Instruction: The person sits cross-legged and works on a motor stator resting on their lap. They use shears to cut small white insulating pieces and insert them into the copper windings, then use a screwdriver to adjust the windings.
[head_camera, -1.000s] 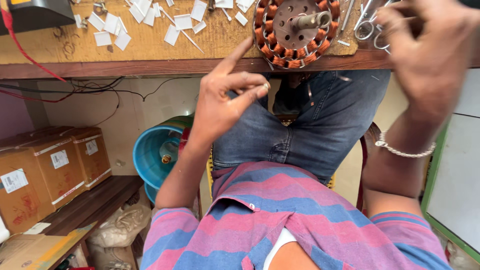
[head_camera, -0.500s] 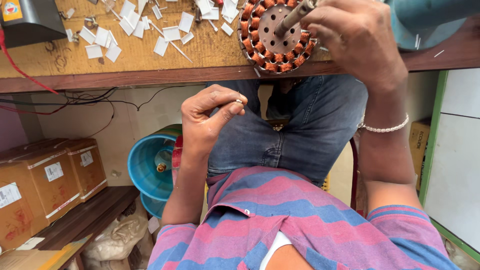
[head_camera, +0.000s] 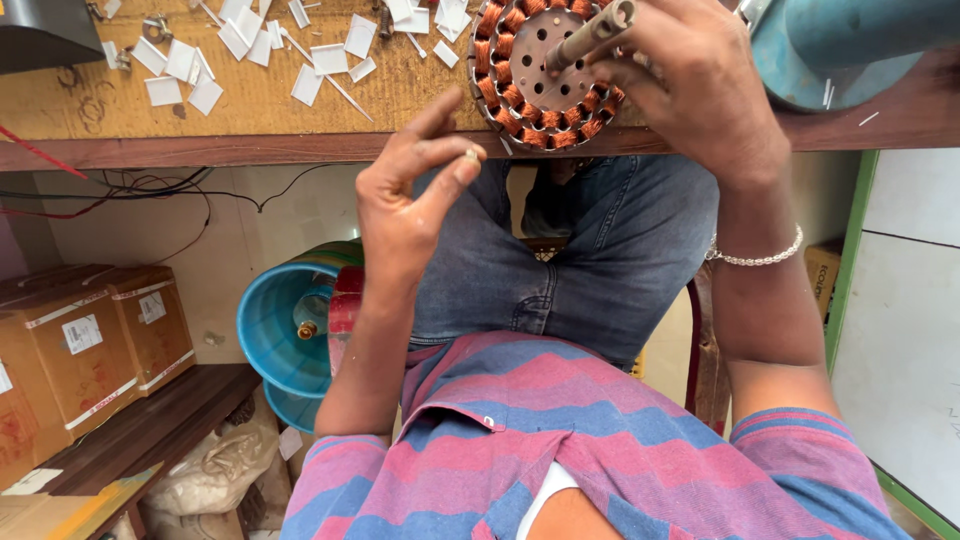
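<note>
A round motor stator (head_camera: 530, 100) with copper windings lies at the front edge of the wooden bench (head_camera: 250, 110). A grey metal rod (head_camera: 592, 32) sticks out of its middle. My right hand (head_camera: 695, 90) covers the stator's right side, fingers wrapped round the rod. My left hand (head_camera: 410, 200) is raised just below the bench edge, left of the stator, thumb and fingertips pinched on a tiny pale bit (head_camera: 470, 154). My lap in blue jeans (head_camera: 590, 260) is below both hands.
Several white paper slips (head_camera: 190, 70) are scattered on the bench. A teal motor housing (head_camera: 850, 45) sits at the top right. Under the bench are a blue bucket (head_camera: 275, 330), cardboard boxes (head_camera: 90, 345), loose wires (head_camera: 150, 195) and a sack; a green-framed panel (head_camera: 900, 330) stands at right.
My right hand has come down onto the stator and taken the rod. My left hand has closed its fingertips into a pinch and risen toward the stator's edge.
</note>
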